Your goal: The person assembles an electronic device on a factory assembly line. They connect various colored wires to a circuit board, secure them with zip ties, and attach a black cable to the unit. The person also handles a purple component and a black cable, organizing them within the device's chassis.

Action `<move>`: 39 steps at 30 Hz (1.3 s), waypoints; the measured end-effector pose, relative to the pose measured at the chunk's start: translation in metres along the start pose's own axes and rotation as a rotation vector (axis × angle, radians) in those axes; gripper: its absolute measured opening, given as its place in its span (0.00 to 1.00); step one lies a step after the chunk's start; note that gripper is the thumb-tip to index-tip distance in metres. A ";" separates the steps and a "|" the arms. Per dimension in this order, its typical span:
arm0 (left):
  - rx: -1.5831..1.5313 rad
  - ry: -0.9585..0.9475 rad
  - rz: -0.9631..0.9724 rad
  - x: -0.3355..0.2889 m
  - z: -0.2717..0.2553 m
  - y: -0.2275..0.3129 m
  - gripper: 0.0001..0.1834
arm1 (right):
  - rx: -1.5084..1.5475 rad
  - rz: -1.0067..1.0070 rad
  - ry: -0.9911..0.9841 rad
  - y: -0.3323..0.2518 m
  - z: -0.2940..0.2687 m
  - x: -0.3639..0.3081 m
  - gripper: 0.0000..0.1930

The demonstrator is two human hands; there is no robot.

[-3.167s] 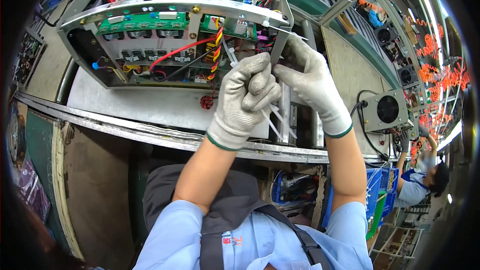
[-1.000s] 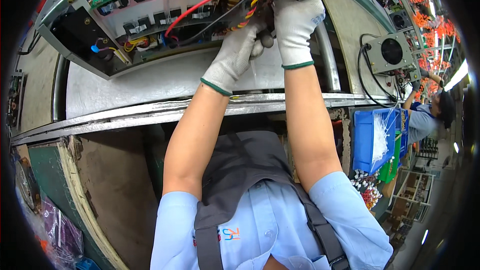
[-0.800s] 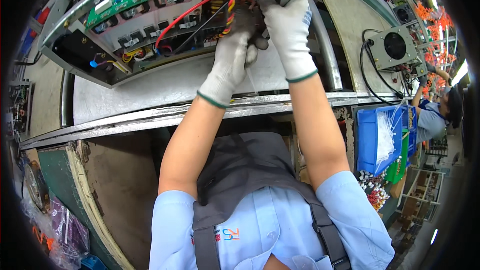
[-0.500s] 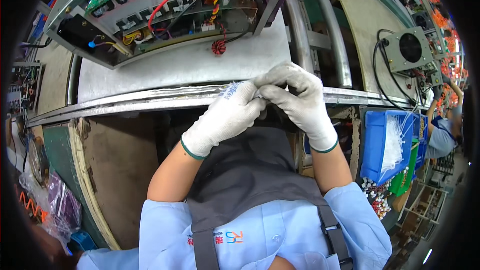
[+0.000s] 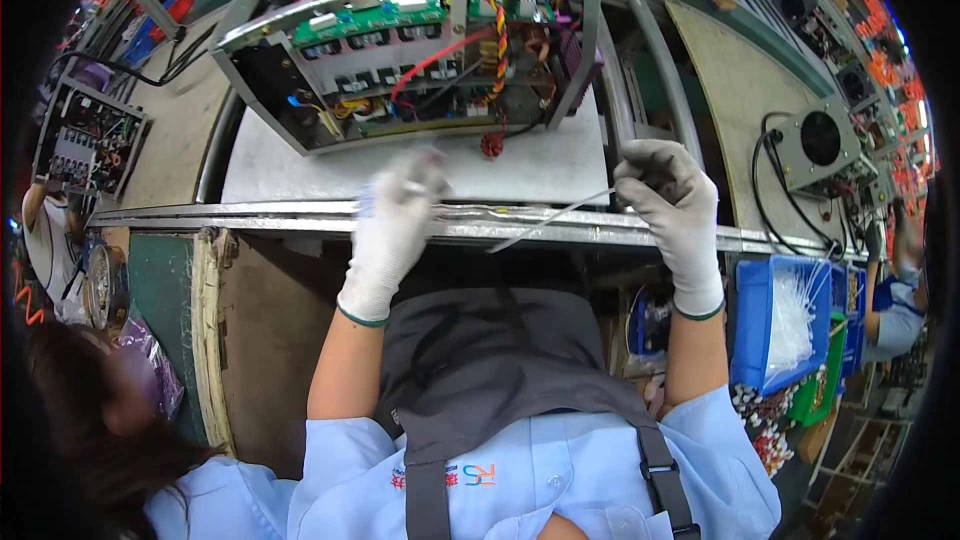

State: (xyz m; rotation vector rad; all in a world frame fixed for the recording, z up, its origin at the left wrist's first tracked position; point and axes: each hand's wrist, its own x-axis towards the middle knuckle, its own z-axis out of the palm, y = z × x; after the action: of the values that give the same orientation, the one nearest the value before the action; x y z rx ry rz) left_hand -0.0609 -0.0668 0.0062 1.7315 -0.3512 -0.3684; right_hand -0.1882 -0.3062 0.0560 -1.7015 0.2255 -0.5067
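A white cable tie (image 5: 555, 218) stretches from a worker's gloved right hand (image 5: 672, 195), near 3 o'clock in the view, its free end pointing toward 8 o'clock in front of the desk (image 5: 310, 175) edge. The right fingers pinch one end of the tie, thumb against forefinger, while the other fingers curl over the palm. The gloved left hand (image 5: 398, 210), at 10 o'clock, is raised near the desk edge, well apart from the tie and blurred; whether its fingers are wide or narrow cannot be told.

At 12 o'clock, an open metal chassis (image 5: 458, 15) stands on the desk, beyond both hands, showing a green circuit board (image 5: 375, 25), a red wire (image 5: 440, 60) and a twisted bundle of yellow, red and black wires (image 5: 502, 50). A small red-wound coil (image 5: 492, 146) sits just outside its front edge.

Between 3 and 4 o'clock, a blue bin (image 5: 750, 325) holds a pile of white ties (image 5: 792, 325), with a green bin (image 5: 822, 390) beside it. A gray unit with a round black fan (image 5: 820, 140) stands between 2 and 3 o'clock. A co-worker in a light blue sleeve (image 5: 225, 495) appears between 7 and 8 o'clock.
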 end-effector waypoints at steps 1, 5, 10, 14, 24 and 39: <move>0.087 0.028 0.213 0.001 0.000 0.007 0.16 | 0.023 0.011 -0.055 0.000 -0.001 0.003 0.13; 0.293 -0.184 0.402 -0.020 0.025 0.041 0.12 | 0.031 -0.055 -0.198 -0.004 0.033 0.004 0.13; 0.065 -0.410 -0.050 -0.024 0.003 0.035 0.12 | 0.001 -0.152 -0.259 0.005 0.053 0.008 0.15; -0.085 0.136 0.315 0.001 -0.024 0.034 0.11 | -0.237 -0.569 0.028 -0.009 0.048 0.060 0.16; -0.119 0.337 0.398 0.038 -0.041 0.051 0.11 | -1.127 -0.912 -0.039 -0.070 0.067 0.137 0.33; 0.914 -0.217 0.598 0.015 -0.003 0.108 0.10 | -1.128 -0.783 -0.341 -0.036 0.047 0.045 0.12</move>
State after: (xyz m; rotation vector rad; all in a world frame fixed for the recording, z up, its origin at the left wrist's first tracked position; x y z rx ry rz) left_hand -0.0492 -0.0907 0.1123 2.3343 -1.3121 0.0784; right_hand -0.1318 -0.2763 0.0950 -2.9579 -0.5426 -0.6973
